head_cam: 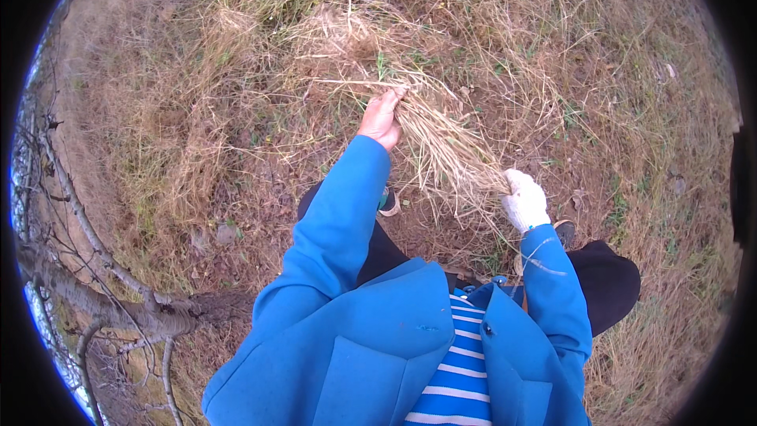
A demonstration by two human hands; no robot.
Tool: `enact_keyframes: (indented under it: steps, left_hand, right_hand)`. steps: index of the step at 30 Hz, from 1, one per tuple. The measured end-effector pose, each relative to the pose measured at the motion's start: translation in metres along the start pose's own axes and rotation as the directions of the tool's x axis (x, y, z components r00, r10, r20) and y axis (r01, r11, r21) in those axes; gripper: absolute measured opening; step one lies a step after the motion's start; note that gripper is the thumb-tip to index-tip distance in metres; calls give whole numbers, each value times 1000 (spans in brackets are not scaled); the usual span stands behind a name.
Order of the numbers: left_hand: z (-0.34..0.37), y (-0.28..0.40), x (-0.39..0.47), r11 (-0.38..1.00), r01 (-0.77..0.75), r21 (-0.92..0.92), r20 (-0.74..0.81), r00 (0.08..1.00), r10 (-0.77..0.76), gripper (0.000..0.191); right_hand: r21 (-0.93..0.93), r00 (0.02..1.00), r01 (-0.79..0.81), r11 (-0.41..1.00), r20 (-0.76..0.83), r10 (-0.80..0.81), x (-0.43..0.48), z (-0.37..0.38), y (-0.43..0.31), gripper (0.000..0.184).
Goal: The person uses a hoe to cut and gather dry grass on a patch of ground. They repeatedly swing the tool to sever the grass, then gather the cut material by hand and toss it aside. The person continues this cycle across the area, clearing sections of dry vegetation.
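Observation:
A bundle of dry grass stalks (pixel 446 142) stretches slantwise between my hands above the ground. My left hand (pixel 383 118), bare, grips its upper left end, with loose stalks sticking out beyond the fist. At the lower right end, my right hand (pixel 525 200) in a white knitted glove is closed around the stalks. Thin wisps hang below the bundle between the hands. Just beyond my left hand lies a loose heap of dry grass (pixel 349 41) with a few green blades beside it.
Dry grass (pixel 195 148) and reddish-brown soil (pixel 266 183) surround me. A bare tree trunk (pixel 159 315) with branches (pixel 74 201) stands close on my left. My bent knee (pixel 603 287) and a shoe (pixel 389 202) show beneath my arms.

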State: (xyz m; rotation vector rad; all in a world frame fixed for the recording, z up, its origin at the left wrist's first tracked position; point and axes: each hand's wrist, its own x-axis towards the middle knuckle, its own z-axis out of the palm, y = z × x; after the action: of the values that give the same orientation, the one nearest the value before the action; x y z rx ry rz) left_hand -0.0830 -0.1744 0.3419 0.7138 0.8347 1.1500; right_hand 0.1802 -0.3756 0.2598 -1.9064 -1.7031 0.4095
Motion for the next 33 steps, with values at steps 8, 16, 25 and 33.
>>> enact_keyframes:
  steps: [8, 16, 25, 33]
  left_hand:
    - [-26, 8, 9, 997, 65, 33, 95, 993, -68, 15]
    - [-44, -1, 8, 999, 38, 27, 0, 999, -38, 13]
    - [-85, -21, 8, 910, -156, 384, -60, 979, 194, 37]
    - [-90, -103, -12, 456, -166, 874, 212, 976, -51, 54]
  right_hand:
    - [-216, 959, 93, 972, -244, -146, 16, -40, 12, 27]
    - [-256, 980, 19, 966, -185, -69, 17, -58, 20, 23]
    - [-354, 992, -64, 933, -121, 23, 12, -57, 34, 19]
    - [-321, 967, 195, 927, -96, -236, 23, -62, 3, 28]
